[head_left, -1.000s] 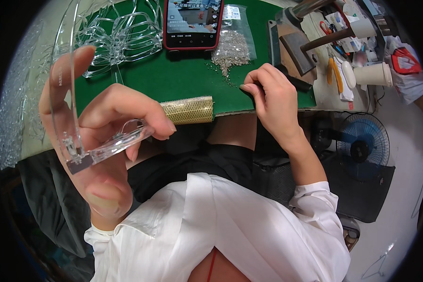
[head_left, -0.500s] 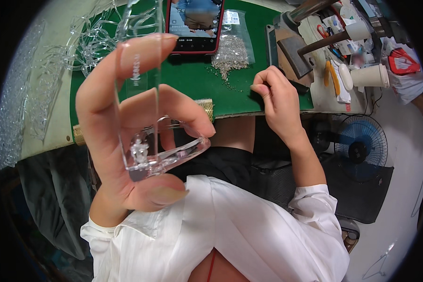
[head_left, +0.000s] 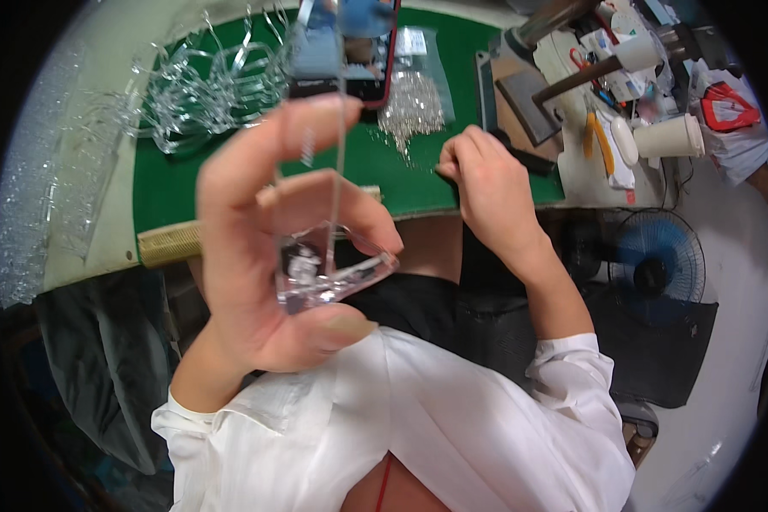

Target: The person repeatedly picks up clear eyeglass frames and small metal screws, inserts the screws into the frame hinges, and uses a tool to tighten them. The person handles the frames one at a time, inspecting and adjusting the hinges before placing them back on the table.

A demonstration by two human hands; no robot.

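My left hand (head_left: 239, 222) is raised close in front of me, its fingers curled around a clear plastic piece (head_left: 363, 277). That piece has a long flat upright part and a slanting part at the bottom, held between the thumb and the curled fingers. My right hand (head_left: 497, 188) rests at the front edge of the green mat (head_left: 169, 192), thumb and fingertips drawn together; anything between them is hidden. Just beyond it, small shiny rhinestones (head_left: 412, 111) spill from an open clear bag (head_left: 439, 64) onto the mat.
A phone (head_left: 371, 85) in a red case stands at the back. Tangled clear plastic strips (head_left: 209, 94) lie to the left. At the right are a metal press arm (head_left: 533, 102), yellow-handled pliers (head_left: 603, 145) and a white cup (head_left: 667, 136). A fan (head_left: 661, 269) stands below.
My left hand has moved to the right and slightly away with the clear plastic piece, which has turned more edge-on. My right hand has shifted slightly left, its fingers still together.
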